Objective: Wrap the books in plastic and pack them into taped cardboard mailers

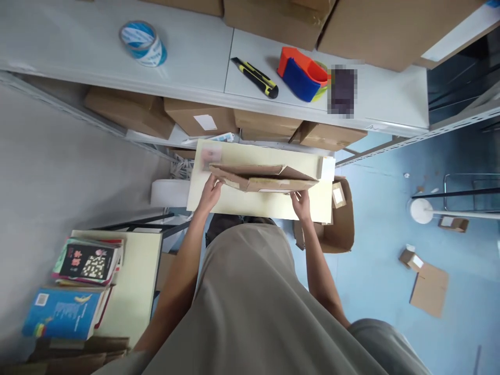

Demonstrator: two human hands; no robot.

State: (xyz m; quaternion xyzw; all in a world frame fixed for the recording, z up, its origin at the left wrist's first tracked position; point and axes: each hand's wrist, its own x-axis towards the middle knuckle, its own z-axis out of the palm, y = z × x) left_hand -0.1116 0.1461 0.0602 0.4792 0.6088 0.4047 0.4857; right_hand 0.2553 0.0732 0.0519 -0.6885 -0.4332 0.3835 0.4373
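Note:
A brown cardboard box [269,184], partly collapsed with its flaps bent, is held over a pale yellow table [250,205]. At its left end my left hand [211,194] is closed, with fingers gripping the edge. My right hand [300,204] pinches the near edge toward the right end. Both thumbs and some fingertips are partly hidden by the cardboard. A small white box or card [326,168] lies at the table's right end, beyond the cardboard.
The grey shelf [187,67] ahead carries a tape roll [143,44], a box cutter [254,77] and an orange-and-blue tape dispenser [302,74]. Cartons [199,117] fill the level below. Books [64,312] are stacked at left. An open carton [346,224] stands on the floor at right.

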